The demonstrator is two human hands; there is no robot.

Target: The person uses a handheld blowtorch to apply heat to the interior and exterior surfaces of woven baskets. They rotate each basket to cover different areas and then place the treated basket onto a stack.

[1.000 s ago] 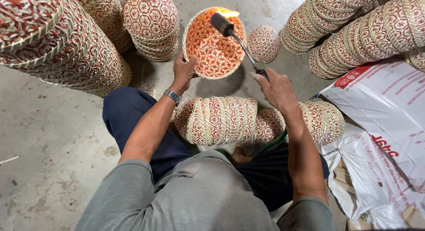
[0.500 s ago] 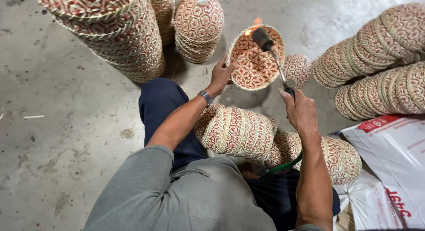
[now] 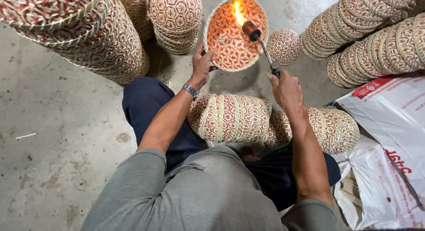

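My left hand (image 3: 201, 65) grips the woven tray (image 3: 236, 34) tilted toward me, so the torch (image 3: 261, 45) clasped in my right hand (image 3: 285, 89) plays flame inside it.

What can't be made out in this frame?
Head view only:
- Torch grip: hidden inside the right hand.
- Left hand fingertips: behind the basket rim.
- Basket weave under the flame: washed out by glare.
- Stack at top left: cut by the frame edge.

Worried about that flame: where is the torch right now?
In the head view, the torch sits top centre, held in the right hand, its flame inside the woven basket that the left hand grips by the rim.
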